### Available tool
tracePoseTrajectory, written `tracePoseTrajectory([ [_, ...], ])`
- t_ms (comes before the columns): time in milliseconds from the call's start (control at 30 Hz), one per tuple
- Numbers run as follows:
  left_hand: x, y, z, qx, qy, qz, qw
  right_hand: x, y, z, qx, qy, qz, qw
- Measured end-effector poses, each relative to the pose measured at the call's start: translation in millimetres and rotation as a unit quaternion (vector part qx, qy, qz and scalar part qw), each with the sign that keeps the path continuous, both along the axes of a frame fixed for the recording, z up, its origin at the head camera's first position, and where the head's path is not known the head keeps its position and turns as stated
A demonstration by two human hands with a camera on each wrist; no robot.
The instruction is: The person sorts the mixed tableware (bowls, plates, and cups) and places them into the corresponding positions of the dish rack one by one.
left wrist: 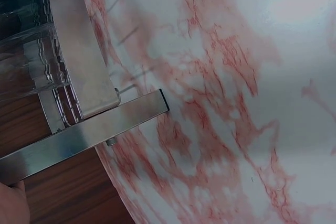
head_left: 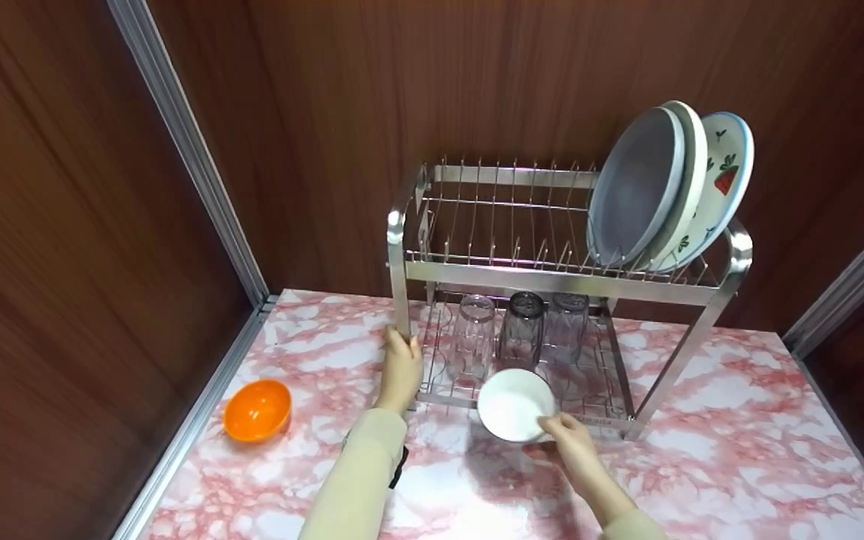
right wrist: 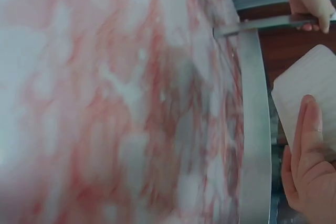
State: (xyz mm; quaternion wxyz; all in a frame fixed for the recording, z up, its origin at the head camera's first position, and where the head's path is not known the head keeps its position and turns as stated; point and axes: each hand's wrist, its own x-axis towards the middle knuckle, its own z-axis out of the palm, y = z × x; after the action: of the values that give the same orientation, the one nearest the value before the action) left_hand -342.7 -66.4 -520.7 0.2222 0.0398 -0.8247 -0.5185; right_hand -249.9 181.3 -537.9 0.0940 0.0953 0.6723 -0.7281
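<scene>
My left hand [head_left: 400, 369] grips the left front leg of a two-tier metal dish rack [head_left: 552, 279]; in the left wrist view only a bit of that hand shows at the lower left edge. With my right hand [head_left: 573, 446] I pinch the near right rim of a white bowl [head_left: 513, 403], thumb at the rim and fingers on its outside. The bowl is held in front of the lower tier, its opening facing the head camera. Its ridged outer wall [right wrist: 307, 85] shows in the right wrist view. Behind it, three upturned glasses [head_left: 522, 330] stand on the lower tier.
Several plates [head_left: 638, 187] lean upright at the right end of the upper tier. An orange bowl [head_left: 257, 410] sits tilted on the marbled table [head_left: 312, 345] at left. Brown wood panels [head_left: 327, 135] close in the back and sides.
</scene>
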Motion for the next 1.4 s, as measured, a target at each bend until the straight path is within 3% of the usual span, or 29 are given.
tracePoseTrajectory([
  [100,1.6,-0.8,0.0,0.004,-0.018,-0.003,0.9998,-9.8,-13.4,-4.0,-0.031,0.044,0.014,0.998],
  [167,2.4,-0.7,1.1,0.004,-0.023,-0.004,0.9997,-25.1,-16.0,-23.6,-0.054,0.092,0.039,0.994],
  [267,2.4,0.2,2.4,-0.002,-0.018,-0.004,0.9998,-36.1,-28.9,-23.2,-0.034,0.107,0.029,0.993],
  [333,2.1,0.6,2.7,-0.005,-0.011,-0.003,0.9999,-42.9,-37.2,-20.5,-0.016,0.105,0.021,0.994],
  [400,2.1,1.0,2.5,-0.006,-0.007,-0.001,1.0,-39.8,-51.0,0.6,0.018,0.072,-0.01,0.997],
  [600,1.7,1.6,1.6,-0.021,0.002,0.013,0.9997,-52.2,-66.5,9.6,0.03,0.055,-0.029,0.998],
  [733,2.2,1.6,1.6,-0.027,0.003,0.014,0.9995,-60.8,-72.5,8.6,0.073,0.055,-0.042,0.995],
  [900,3.6,0.5,3.1,-0.026,-0.01,0.008,0.9996,-70.4,-78.2,5.5,0.152,0.072,-0.05,0.984],
  [1133,2.5,0.7,3.4,-0.021,-0.001,0.011,0.9997,-82.0,-85.2,5.1,0.188,0.078,-0.051,0.978],
  [1400,1.8,0.6,0.7,-0.01,0.003,0.0,0.9999,-94.4,-91.6,2.7,0.303,0.117,-0.052,0.944],
])
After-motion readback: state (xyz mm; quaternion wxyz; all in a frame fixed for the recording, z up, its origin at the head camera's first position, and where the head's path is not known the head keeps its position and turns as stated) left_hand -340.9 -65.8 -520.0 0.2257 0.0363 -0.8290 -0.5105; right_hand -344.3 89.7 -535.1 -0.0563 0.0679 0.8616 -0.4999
